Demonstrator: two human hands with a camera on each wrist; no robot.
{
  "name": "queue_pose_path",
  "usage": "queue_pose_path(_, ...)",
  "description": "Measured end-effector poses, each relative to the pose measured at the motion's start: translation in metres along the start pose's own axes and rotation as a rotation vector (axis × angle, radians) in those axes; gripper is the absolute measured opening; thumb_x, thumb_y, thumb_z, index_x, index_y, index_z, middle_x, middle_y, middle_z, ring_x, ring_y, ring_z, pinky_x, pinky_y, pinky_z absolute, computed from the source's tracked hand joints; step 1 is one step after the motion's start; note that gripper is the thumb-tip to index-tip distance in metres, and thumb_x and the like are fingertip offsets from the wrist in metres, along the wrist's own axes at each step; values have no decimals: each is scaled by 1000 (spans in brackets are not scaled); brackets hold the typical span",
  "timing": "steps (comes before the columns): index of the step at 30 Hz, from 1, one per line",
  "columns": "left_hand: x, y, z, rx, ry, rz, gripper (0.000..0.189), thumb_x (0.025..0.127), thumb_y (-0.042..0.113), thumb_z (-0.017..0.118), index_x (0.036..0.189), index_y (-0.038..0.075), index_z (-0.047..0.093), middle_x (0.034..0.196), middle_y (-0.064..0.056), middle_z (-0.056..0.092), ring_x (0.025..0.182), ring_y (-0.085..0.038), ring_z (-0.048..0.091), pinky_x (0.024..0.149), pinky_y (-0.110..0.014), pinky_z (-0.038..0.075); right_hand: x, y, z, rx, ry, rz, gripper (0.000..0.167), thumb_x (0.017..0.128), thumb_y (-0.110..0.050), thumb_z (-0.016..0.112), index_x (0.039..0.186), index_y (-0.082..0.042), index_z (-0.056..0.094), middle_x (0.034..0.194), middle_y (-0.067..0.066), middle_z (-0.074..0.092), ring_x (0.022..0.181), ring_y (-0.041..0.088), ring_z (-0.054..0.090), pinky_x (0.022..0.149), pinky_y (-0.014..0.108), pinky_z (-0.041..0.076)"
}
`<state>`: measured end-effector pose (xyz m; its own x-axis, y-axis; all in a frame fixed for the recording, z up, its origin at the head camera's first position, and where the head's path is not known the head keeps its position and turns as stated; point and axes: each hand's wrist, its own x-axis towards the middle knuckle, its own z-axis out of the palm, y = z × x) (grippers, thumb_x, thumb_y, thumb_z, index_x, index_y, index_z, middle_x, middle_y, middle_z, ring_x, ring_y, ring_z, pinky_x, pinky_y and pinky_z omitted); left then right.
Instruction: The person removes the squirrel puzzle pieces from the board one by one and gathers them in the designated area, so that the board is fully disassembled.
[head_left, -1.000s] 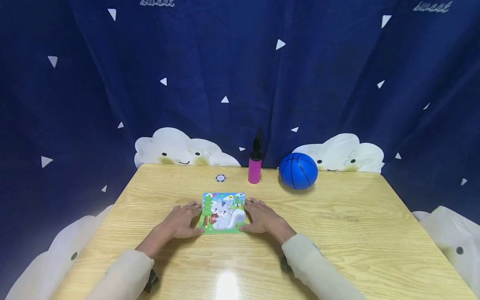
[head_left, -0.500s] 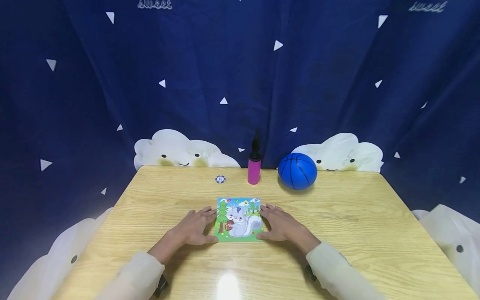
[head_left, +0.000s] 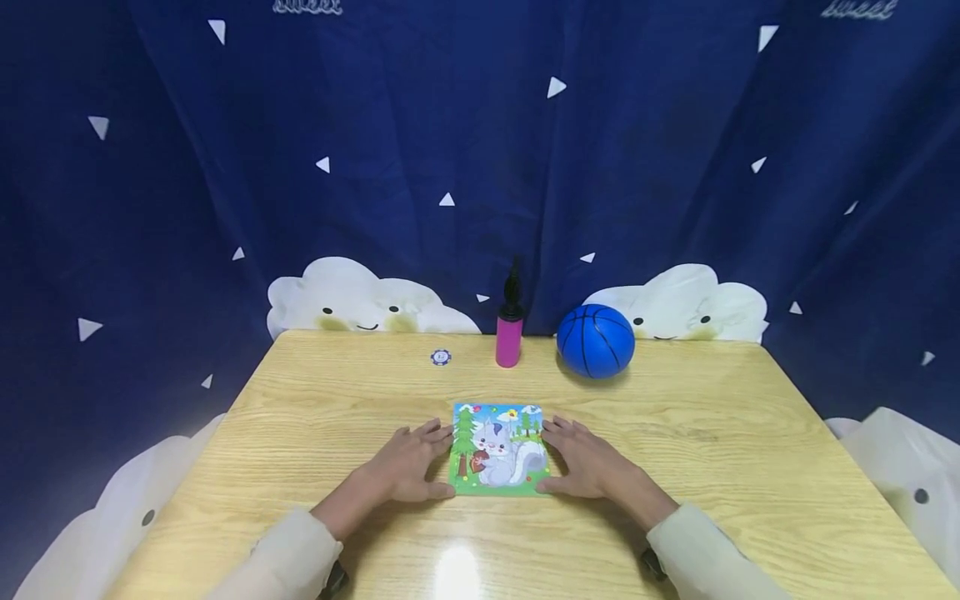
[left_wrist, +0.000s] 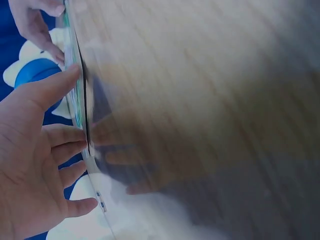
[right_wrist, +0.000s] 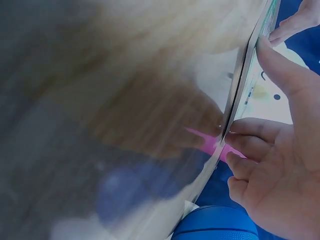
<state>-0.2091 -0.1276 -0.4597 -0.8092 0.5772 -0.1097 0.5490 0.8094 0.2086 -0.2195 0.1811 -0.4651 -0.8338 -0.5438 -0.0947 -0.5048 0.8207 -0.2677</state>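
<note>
A square picture puzzle (head_left: 498,449) with a grey squirrel lies flat on the wooden table (head_left: 675,433). My left hand (head_left: 408,462) rests flat on the table with its fingertips and thumb against the puzzle's left edge. My right hand (head_left: 588,462) lies the same way against the right edge. The fingers of both hands are nearly straight. In the left wrist view my left hand (left_wrist: 37,150) touches the thin puzzle edge (left_wrist: 80,95). In the right wrist view my right hand (right_wrist: 272,155) touches the puzzle edge (right_wrist: 245,75).
A pink pump with a black top (head_left: 509,329) stands at the table's far edge, with a blue ball (head_left: 596,342) to its right and a small round chip (head_left: 441,357) to its left. A dark blue curtain with cloud shapes hangs behind.
Both hands have slid the puzzle to the right and slightly toward me across the table, keeping it between them.
</note>
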Motion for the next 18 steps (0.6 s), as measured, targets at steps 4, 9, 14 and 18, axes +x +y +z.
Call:
queue_pose_path(4,-2,5,1,31,10,21,79,82,57,62,140,5,45,151,-9,37,141,-34,31,106,-63,31,-6,1,0,21,5,1,84,77,-53,70,137,1,47,149,18,38,141,38,29,115,53,23)
queue_pose_path(9,-3,8,-1,34,31,39,81,83,59,59,141,5,43,153,-11,34,141,-36,30,106,-64,30,-9,1,-1,56,22,15,91,75,-58,70,140,0,43,152,17,35,142,38,27,115,54,24)
queue_pose_path(14,3,12,-4,24,81,78,80,84,60,57,140,4,45,153,-12,33,141,-35,31,105,-64,31,-5,-3,-9,91,51,42,91,75,-58,71,141,-2,43,150,18,37,142,38,27,113,54,27)
queue_pose_path(18,13,21,-1,36,76,115,79,86,61,54,143,7,42,155,-14,28,142,-34,30,105,-61,34,7,-6,-18,85,51,80,83,76,-48,74,137,2,47,145,23,41,139,41,31,111,53,31)
